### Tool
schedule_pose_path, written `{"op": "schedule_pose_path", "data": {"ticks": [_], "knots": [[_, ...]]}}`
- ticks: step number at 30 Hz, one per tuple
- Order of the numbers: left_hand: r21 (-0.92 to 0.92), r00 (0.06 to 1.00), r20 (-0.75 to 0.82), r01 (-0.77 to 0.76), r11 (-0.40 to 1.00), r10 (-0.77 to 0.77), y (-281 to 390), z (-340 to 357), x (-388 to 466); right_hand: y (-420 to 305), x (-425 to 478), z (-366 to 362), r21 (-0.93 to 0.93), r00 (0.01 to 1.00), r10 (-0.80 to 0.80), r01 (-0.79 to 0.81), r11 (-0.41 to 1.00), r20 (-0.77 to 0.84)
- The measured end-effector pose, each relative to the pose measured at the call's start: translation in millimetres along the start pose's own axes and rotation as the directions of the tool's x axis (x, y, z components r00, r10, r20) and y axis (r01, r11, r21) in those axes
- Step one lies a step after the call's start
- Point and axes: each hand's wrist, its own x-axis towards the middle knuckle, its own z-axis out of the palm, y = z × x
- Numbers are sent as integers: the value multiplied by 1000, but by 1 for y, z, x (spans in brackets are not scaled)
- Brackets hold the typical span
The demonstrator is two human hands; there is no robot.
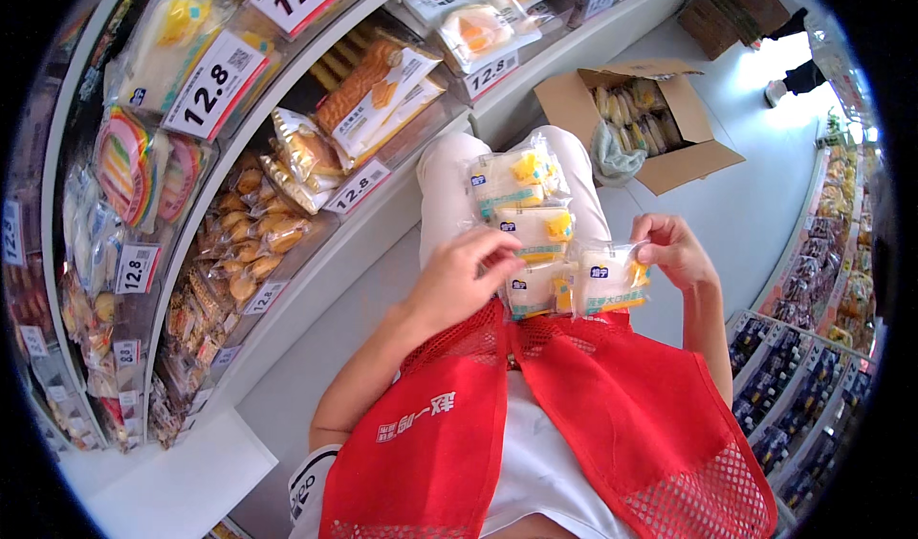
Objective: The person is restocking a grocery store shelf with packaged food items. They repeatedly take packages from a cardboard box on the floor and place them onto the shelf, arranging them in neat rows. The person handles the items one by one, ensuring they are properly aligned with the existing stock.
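My right hand [674,248] pinches the upper corner of a clear-wrapped bread pack [606,277] between thumb and fingers. The pack is white with a yellow part at its right end. On the left, my left hand [473,273] hovers at the edge of other packs, fingers half curled and thumb apart, nothing visible between them. Similar packs lie on my lap: one bread pack [502,184] nearest the knees, a middle bread pack [534,230], and a lower bread pack [531,291] against the red vest [437,395].
An open cardboard box [688,108] with several wrapped breads stands on the floor beyond my knees, a crumpled plastic bag [615,155] at its flap. Tiered shelves [251,137] of packaged baked goods curve along the left. More display racks [796,367] stand at right. A person's leg [803,78] shows farther off.
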Motion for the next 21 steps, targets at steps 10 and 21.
{"op": "schedule_pose_path", "data": {"ticks": [10,21], "knots": [[176,982,187,-45,983,11,-7,64,8,63,-24,23,-26,957,24,-33,999,-290],[-286,843,535,249,925,-61,-22,58,25,3,-16,51,-167,996,-55,43,985,-69]]}}
